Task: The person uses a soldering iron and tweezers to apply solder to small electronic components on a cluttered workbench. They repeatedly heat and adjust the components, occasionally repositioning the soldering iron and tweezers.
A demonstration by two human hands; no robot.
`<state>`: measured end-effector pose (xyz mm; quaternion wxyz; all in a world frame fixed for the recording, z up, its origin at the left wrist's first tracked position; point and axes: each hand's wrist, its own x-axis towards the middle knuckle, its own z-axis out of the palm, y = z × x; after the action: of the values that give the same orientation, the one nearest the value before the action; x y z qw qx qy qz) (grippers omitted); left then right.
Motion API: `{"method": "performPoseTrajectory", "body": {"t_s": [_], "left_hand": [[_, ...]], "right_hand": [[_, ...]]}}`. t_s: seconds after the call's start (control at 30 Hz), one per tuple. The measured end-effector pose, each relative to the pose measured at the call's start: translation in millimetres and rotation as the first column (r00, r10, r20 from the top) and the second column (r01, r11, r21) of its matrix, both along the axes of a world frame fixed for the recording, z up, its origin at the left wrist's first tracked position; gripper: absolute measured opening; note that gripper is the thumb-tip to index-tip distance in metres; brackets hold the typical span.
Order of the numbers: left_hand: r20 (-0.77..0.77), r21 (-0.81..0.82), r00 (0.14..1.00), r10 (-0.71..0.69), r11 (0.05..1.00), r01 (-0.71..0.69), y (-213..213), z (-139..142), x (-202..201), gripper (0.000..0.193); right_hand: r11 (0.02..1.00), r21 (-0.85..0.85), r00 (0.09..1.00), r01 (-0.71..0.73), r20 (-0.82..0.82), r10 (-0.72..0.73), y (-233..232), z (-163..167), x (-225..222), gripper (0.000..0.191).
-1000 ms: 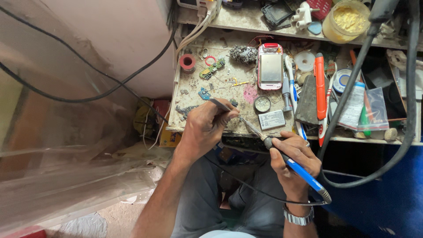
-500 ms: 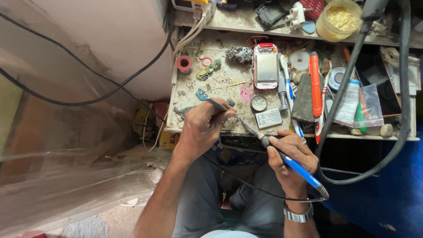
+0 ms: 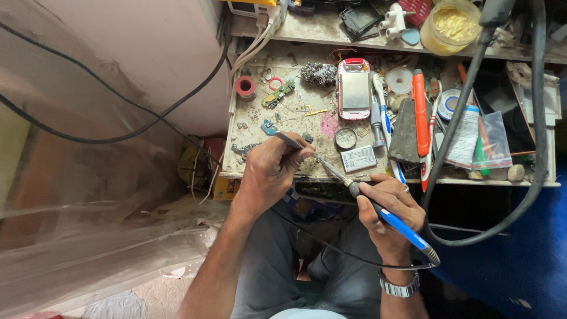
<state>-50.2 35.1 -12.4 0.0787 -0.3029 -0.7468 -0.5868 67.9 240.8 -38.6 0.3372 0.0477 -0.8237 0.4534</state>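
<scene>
My left hand (image 3: 273, 171) pinches a pair of metal tweezers (image 3: 287, 140) at the front edge of a dirty workbench (image 3: 301, 124), the tips hidden under my fingers. My right hand (image 3: 388, 208) grips a blue-handled soldering iron (image 3: 378, 207); its metal tip (image 3: 326, 166) slants up-left and meets the left fingertips. Whatever small part sits between tweezers and tip is hidden. A black cable runs from the iron's handle across my lap. I wear a metal wristwatch (image 3: 399, 287) on the right wrist.
On the bench lie a white and red phone (image 3: 354, 88), a small grey battery (image 3: 358, 158), a round tin (image 3: 345, 138), an orange-handled tool (image 3: 420, 112), a red tape roll (image 3: 244, 86) and small circuit boards. A yellow jar (image 3: 450, 23) stands on the shelf behind. Thick black cables hang at right.
Both hands stay nearly still at the bench edge, with the iron tip held against the left fingertips. The view has shifted slightly.
</scene>
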Motion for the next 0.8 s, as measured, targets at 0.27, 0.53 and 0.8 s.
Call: {"method": "performPoseTrajectory", "body": {"t_s": [0.27, 0.53, 0.8], "left_hand": [[-0.003, -0.012, 1.0, 0.001, 1.0, -0.001, 1.3, -1.0, -0.8, 0.012], [-0.025, -0.025, 1.0, 0.016, 1.0, -0.017, 0.3, -2.3, -0.4, 0.012], [-0.016, -0.032, 0.999, 0.035, 0.999, -0.036, 1.1, -0.4, 0.4, 0.013]], "right_hand": [[1.0, -0.003, 1.0, -0.002, -0.006, 0.002, 1.6, -2.6, 0.3, 0.012], [1.0, -0.022, 1.0, 0.005, 0.0, -0.005, 1.3, -5.2, 1.5, 0.013], [1.0, -0.002, 1.0, -0.007, -0.012, 0.007, 1.4, -6.0, 0.5, 0.012]]}}
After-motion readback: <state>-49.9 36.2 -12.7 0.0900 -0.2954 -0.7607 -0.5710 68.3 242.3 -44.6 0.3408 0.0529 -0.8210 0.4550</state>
